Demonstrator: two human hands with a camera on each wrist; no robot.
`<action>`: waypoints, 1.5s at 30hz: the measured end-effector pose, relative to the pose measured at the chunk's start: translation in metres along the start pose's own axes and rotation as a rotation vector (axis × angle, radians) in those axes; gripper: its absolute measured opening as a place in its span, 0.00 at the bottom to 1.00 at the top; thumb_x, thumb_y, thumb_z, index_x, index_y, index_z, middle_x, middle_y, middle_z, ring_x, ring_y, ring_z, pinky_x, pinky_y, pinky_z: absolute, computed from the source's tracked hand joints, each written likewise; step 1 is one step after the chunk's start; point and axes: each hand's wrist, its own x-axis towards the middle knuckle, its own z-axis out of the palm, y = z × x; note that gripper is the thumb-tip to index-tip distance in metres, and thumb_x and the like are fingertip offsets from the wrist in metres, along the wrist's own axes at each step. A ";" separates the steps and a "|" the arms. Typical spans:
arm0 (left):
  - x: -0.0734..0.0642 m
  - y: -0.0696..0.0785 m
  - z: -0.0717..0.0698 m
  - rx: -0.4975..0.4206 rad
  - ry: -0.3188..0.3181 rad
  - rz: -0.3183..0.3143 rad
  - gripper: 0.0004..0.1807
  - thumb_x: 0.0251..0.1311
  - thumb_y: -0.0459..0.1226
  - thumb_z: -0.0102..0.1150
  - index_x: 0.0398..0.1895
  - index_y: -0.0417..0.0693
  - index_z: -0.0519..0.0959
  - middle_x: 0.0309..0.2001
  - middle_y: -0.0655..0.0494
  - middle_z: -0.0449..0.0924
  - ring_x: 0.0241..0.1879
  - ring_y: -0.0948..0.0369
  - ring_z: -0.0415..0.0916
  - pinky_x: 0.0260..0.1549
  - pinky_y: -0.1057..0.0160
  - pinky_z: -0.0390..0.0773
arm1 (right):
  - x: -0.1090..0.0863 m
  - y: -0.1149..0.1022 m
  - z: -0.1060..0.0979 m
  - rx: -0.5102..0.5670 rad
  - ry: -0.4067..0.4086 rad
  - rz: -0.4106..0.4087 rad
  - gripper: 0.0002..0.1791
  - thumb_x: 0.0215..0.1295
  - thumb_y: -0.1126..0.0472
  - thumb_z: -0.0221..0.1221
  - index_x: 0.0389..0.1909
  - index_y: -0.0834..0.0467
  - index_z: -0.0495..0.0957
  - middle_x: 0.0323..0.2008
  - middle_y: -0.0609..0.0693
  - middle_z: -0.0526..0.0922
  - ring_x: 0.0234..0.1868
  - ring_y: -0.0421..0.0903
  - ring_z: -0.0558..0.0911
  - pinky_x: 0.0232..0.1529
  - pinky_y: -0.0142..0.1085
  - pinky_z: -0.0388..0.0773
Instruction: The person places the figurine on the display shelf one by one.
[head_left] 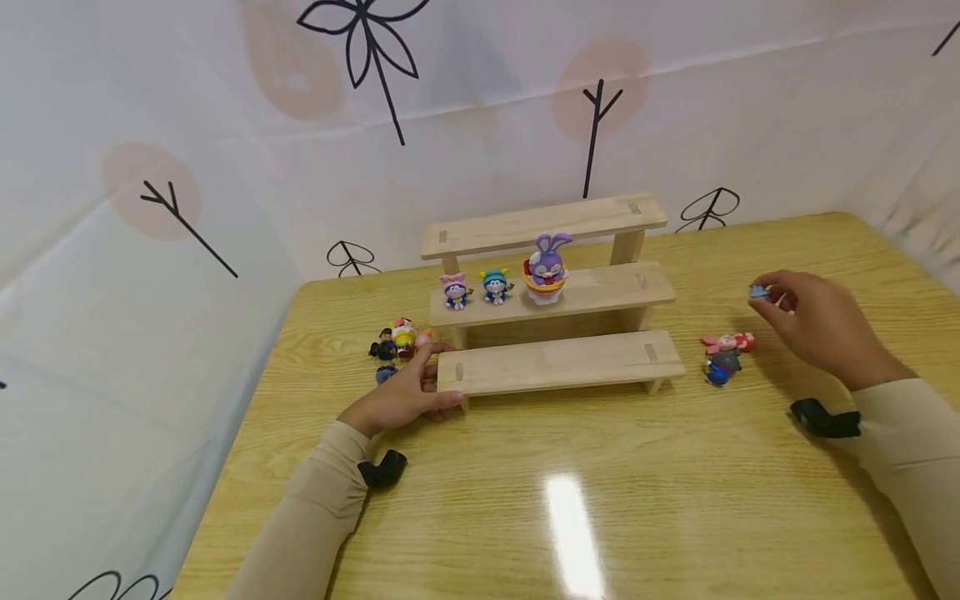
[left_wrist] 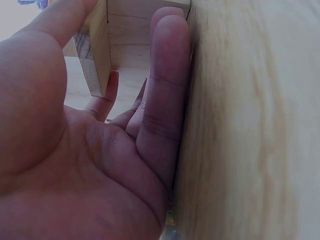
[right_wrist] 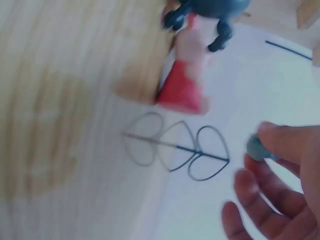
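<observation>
My left hand (head_left: 397, 398) grips the left end of the lowest step of a three-tier wooden display stand (head_left: 555, 367); in the left wrist view its fingers reach around the board (left_wrist: 95, 55). At the right, my right hand (head_left: 821, 325) pinches a small light-blue toy (right_wrist: 257, 148) between thumb and fingertips, above the table. Most of that toy is covered by the fingers. Along the middle step sit a pink-hatted figurine (head_left: 455, 292), a teal-hatted figurine (head_left: 495, 287) and a larger purple rabbit figurine (head_left: 547, 268).
Several small figurines (head_left: 403, 333) lie on the table beside my left hand. Below my right hand lie a red-and-pink figurine (head_left: 727, 342) and a grey-and-blue figurine (head_left: 722, 367). A patterned white cloth (head_left: 487, 150) hangs behind the wooden table (head_left: 465, 517).
</observation>
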 end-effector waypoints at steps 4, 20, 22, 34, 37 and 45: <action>0.001 -0.001 0.000 -0.003 0.000 0.006 0.42 0.65 0.44 0.66 0.74 0.61 0.50 0.60 0.39 0.75 0.39 0.54 0.83 0.38 0.56 0.84 | -0.002 -0.013 -0.004 0.028 0.118 -0.030 0.13 0.70 0.66 0.61 0.51 0.68 0.78 0.37 0.65 0.82 0.36 0.57 0.77 0.29 0.23 0.63; -0.001 -0.001 0.000 -0.003 -0.003 -0.006 0.42 0.65 0.44 0.66 0.74 0.63 0.50 0.61 0.40 0.74 0.39 0.55 0.83 0.38 0.56 0.84 | 0.001 -0.078 0.005 0.209 0.285 -0.165 0.15 0.63 0.70 0.65 0.51 0.65 0.81 0.39 0.58 0.85 0.41 0.15 0.67 0.45 0.13 0.62; -0.001 -0.001 0.000 -0.003 -0.003 -0.004 0.42 0.65 0.44 0.66 0.74 0.63 0.50 0.61 0.40 0.74 0.40 0.55 0.83 0.39 0.56 0.84 | 0.003 -0.083 0.006 0.220 0.289 -0.179 0.15 0.62 0.71 0.66 0.51 0.65 0.81 0.39 0.57 0.85 0.41 0.16 0.68 0.45 0.13 0.63; -0.001 0.000 0.000 0.005 -0.010 0.012 0.43 0.65 0.44 0.66 0.74 0.62 0.49 0.60 0.40 0.76 0.38 0.55 0.83 0.39 0.56 0.84 | 0.016 -0.111 0.020 0.285 0.278 -0.224 0.16 0.60 0.70 0.68 0.49 0.63 0.82 0.37 0.54 0.85 0.41 0.25 0.73 0.46 0.17 0.67; -0.001 0.000 0.000 0.005 -0.008 0.011 0.43 0.65 0.44 0.66 0.75 0.62 0.49 0.60 0.40 0.76 0.38 0.54 0.83 0.39 0.56 0.84 | 0.020 -0.119 0.023 0.285 0.277 -0.223 0.15 0.61 0.69 0.68 0.49 0.63 0.83 0.36 0.54 0.84 0.40 0.31 0.74 0.45 0.19 0.67; -0.001 0.000 -0.001 0.002 -0.007 0.011 0.43 0.65 0.44 0.66 0.75 0.61 0.49 0.60 0.40 0.75 0.39 0.55 0.83 0.39 0.57 0.84 | 0.031 -0.138 0.032 0.344 0.222 -0.210 0.15 0.61 0.67 0.69 0.50 0.61 0.82 0.37 0.54 0.84 0.35 0.33 0.76 0.37 0.17 0.71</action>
